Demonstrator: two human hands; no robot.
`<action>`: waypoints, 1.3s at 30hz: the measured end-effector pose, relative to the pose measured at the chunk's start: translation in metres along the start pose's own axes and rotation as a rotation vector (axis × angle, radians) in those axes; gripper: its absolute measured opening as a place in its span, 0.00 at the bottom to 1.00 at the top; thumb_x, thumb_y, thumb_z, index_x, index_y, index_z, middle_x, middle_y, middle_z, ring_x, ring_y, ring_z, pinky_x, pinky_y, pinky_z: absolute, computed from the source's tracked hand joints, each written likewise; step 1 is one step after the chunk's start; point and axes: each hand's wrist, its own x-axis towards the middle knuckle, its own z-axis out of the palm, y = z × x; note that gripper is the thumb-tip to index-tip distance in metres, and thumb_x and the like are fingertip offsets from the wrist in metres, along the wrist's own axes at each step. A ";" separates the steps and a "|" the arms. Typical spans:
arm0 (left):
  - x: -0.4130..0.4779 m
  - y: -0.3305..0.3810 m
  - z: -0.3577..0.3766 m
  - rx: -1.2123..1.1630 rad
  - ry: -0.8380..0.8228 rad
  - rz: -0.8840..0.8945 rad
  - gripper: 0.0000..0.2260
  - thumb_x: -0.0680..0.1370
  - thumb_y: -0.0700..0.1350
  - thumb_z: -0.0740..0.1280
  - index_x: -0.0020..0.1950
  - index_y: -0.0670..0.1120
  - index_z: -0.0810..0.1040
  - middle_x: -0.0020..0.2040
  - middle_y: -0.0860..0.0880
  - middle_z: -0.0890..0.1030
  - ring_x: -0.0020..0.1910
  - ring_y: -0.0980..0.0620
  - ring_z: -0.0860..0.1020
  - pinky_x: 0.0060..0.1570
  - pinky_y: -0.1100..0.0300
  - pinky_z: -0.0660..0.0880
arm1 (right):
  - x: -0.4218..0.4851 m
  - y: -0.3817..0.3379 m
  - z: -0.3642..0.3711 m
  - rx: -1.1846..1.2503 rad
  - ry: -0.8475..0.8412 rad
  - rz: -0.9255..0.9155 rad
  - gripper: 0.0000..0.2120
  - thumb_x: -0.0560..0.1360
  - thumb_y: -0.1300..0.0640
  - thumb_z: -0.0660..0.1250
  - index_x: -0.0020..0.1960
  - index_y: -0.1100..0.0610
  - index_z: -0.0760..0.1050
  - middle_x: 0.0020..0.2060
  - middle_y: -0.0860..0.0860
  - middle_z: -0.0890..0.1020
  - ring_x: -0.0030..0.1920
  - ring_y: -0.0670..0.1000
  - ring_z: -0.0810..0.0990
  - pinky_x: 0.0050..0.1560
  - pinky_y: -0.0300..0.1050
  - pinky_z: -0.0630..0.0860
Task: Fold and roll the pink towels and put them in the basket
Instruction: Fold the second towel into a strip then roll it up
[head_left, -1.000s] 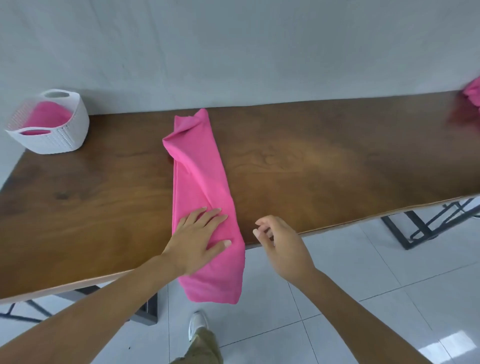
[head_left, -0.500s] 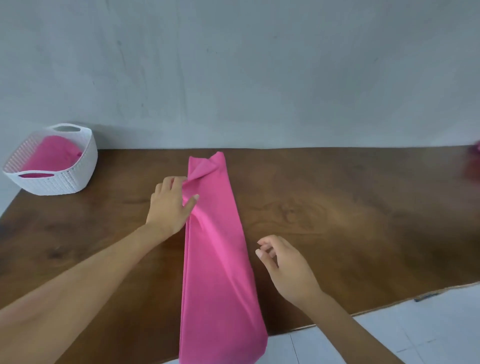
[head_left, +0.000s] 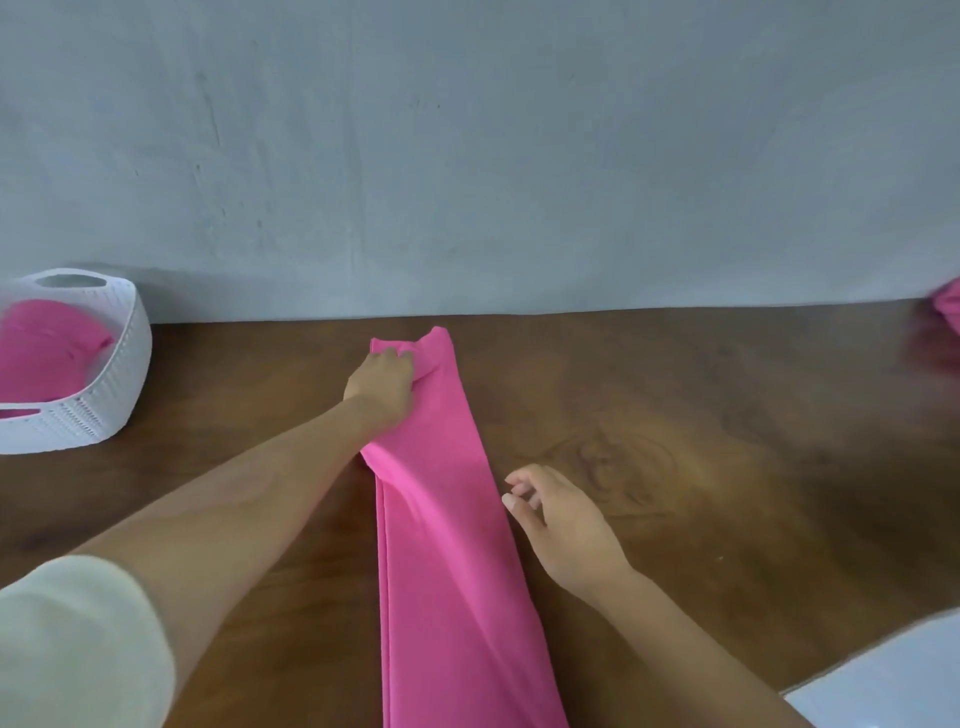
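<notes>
A pink towel (head_left: 452, 545), folded into a long narrow strip, lies across the brown wooden table (head_left: 727, 467) from the far edge toward me. My left hand (head_left: 382, 387) reaches to the strip's far end and its fingers curl on the bunched fabric there. Beside the strip's right edge hovers my right hand (head_left: 558, 514), fingers loosely curled and holding nothing. A white woven basket (head_left: 111, 384) stands at the far left with pink towel (head_left: 41, 353) inside it.
Another pink towel (head_left: 948, 309) shows at the table's far right edge. A grey wall runs right behind the table. The near table edge and white floor tiles (head_left: 893, 680) appear at the lower right.
My left hand has slid up the strip from its near end to its far end and now grips the fabric there. The view has moved closer to the table.
</notes>
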 end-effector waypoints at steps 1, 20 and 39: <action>0.004 -0.002 0.002 -0.045 0.025 -0.017 0.16 0.79 0.37 0.59 0.66 0.38 0.72 0.60 0.38 0.75 0.59 0.38 0.74 0.52 0.44 0.76 | 0.004 -0.001 -0.001 -0.006 0.001 0.001 0.12 0.83 0.45 0.60 0.64 0.45 0.73 0.54 0.37 0.76 0.51 0.38 0.76 0.52 0.40 0.77; -0.007 -0.010 0.005 -0.739 0.116 0.188 0.21 0.83 0.48 0.66 0.33 0.47 0.62 0.29 0.51 0.63 0.28 0.53 0.61 0.33 0.55 0.60 | 0.186 -0.039 -0.039 -0.318 -0.111 -0.140 0.24 0.82 0.56 0.65 0.76 0.46 0.62 0.63 0.50 0.77 0.55 0.50 0.80 0.53 0.46 0.79; 0.002 -0.042 -0.014 -1.199 0.078 0.028 0.09 0.83 0.41 0.67 0.47 0.49 0.84 0.42 0.52 0.85 0.40 0.55 0.82 0.40 0.62 0.77 | 0.283 -0.054 -0.032 -0.534 -0.424 -0.300 0.07 0.82 0.55 0.64 0.57 0.54 0.78 0.50 0.51 0.77 0.49 0.55 0.78 0.52 0.54 0.76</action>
